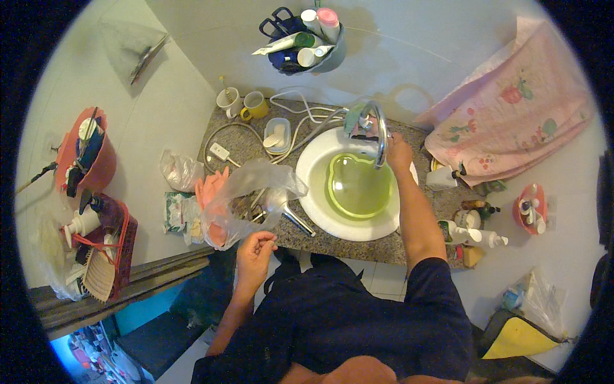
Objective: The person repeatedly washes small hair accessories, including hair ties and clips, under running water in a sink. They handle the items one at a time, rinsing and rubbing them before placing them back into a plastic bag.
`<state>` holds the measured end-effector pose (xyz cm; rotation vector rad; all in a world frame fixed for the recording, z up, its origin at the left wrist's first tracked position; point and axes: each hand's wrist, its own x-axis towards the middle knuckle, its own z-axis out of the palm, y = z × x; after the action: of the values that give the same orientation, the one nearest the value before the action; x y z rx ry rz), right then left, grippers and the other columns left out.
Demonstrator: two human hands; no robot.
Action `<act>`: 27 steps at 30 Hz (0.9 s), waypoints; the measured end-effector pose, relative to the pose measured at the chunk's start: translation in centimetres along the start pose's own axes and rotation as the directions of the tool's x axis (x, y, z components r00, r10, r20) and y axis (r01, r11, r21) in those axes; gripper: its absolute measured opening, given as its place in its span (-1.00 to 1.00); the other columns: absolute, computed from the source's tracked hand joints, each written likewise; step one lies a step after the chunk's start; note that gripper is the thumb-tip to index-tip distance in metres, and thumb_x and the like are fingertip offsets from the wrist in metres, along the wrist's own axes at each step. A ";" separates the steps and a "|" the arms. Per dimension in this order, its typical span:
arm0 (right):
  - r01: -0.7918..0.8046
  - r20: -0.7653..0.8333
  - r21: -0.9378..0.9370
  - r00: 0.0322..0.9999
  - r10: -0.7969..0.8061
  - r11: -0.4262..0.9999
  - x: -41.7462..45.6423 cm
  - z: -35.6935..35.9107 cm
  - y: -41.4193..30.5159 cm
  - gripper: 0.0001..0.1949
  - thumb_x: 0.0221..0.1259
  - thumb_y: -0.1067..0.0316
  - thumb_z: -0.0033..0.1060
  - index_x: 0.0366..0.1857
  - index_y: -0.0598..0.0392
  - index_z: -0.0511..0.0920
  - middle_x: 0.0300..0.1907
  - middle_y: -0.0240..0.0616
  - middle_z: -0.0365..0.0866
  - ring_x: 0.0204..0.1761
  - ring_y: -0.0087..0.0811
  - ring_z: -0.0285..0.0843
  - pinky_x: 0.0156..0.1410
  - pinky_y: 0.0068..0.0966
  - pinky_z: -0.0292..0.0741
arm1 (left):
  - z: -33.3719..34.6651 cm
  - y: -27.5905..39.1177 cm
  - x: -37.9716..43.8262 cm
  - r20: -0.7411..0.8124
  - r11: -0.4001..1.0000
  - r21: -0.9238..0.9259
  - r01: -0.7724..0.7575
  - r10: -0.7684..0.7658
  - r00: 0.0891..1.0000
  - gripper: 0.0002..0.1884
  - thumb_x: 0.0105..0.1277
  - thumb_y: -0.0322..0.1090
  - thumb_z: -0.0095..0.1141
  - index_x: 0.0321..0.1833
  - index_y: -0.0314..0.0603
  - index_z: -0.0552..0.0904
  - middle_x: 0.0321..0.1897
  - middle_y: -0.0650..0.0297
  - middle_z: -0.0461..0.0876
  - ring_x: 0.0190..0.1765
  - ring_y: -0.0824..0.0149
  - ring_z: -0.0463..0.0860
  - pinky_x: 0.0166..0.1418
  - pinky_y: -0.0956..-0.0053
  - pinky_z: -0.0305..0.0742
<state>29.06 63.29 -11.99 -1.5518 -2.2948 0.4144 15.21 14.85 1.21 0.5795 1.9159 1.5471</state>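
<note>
A green plastic basin sits inside the white oval sink, under the curved chrome faucet. My right hand is at the faucet's right side, its fingers partly hidden behind the metal; whether they grip it is unclear. My left hand is in front of the counter's edge, fingers curled, thumb and forefinger close together; whether something small lies between them cannot be told. Just beyond it a clear plastic bag lies partly over an orange rubber glove. A chrome shower head rests left of the sink.
On the granite counter stand a white mug, a yellow mug, a soap box and several pump bottles. Hoses run along the back left. A pink floral towel hangs at right; a red basket hangs at left.
</note>
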 end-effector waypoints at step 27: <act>-0.702 0.730 0.682 0.672 0.127 -0.207 -9.1 3.9 -2.4 -0.85 0.45 0.30 0.10 -0.08 0.12 0.55 -0.37 -0.27 0.54 -0.38 -0.36 0.51 -0.23 -0.46 0.54 | -0.9 -0.1 -0.3 -0.007 0.999 0.018 0.030 -0.030 1.000 -0.84 0.45 -0.53 0.11 0.02 -0.38 0.61 -0.15 0.19 0.72 -0.17 0.44 0.71 -0.04 0.55 0.59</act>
<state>28.49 53.73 -15.57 -1.2401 -0.6061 2.2169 14.77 13.97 1.26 0.5515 1.9367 1.5160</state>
